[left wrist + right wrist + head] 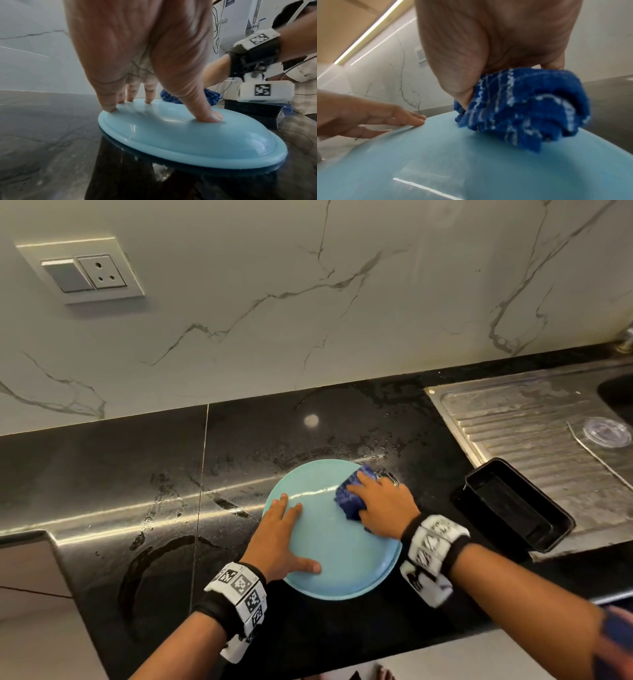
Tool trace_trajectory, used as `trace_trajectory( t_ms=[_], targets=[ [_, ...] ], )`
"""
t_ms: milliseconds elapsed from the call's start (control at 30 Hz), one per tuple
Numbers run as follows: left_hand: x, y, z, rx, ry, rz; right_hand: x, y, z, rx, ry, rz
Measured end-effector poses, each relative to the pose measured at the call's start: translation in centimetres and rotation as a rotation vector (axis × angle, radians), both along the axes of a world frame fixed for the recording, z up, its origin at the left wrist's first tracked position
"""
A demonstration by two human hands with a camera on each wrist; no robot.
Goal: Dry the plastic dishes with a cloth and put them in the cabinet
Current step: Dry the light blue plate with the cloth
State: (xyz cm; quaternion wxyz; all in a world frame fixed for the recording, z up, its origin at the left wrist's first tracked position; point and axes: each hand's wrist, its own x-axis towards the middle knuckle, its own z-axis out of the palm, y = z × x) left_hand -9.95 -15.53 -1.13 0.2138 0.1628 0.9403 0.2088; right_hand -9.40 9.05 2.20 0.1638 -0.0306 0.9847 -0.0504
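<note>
A light blue plastic plate lies upside down on the black countertop. My left hand presses on its left side with straight, spread fingers and thumb. My right hand grips a bunched blue checked cloth and holds it against the plate's far right part.
A black rectangular plastic container stands right of the plate at the edge of the steel sink drainboard. A clear round lid lies on the drainboard. Water spots cover the counter behind the plate. A wall socket is at upper left.
</note>
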Motion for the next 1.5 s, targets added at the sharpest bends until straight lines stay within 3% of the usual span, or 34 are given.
trace_trajectory(
  t_ms=[100,200,367,567,733,1033,1300,1500],
  targets=[
    [0.0,0.1,0.0,-0.015,0.004,0.002,-4.2,-1.6,0.8,-0.025,-0.030,-0.011],
    [0.0,0.1,0.2,0.001,0.008,0.010,-4.8,-4.2,0.4,0.012,-0.065,0.051],
    [0.0,0.0,0.2,0.048,0.000,0.036,0.7,-4.8,-0.1,-0.054,-0.021,0.166],
    [0.1,-0.1,-0.1,0.047,0.004,0.035,5.4,0.2,-0.5,-0.036,-0.015,0.043],
    [0.1,-0.1,-0.1,0.024,-0.004,0.022,0.4,1.8,-0.2,-0.036,-0.016,-0.054],
    [0.1,0.1,0.1,-0.014,-0.003,0.026,-6.3,-3.3,0.8,-0.010,-0.048,0.125],
    [0.1,0.2,0.3,-0.020,-0.005,0.034,-0.9,-3.1,0.0,-0.040,-0.054,0.248],
    [0.2,0.1,0.3,-0.004,0.005,0.031,-0.5,0.7,-0.1,-0.008,-0.048,0.150]
  ],
)
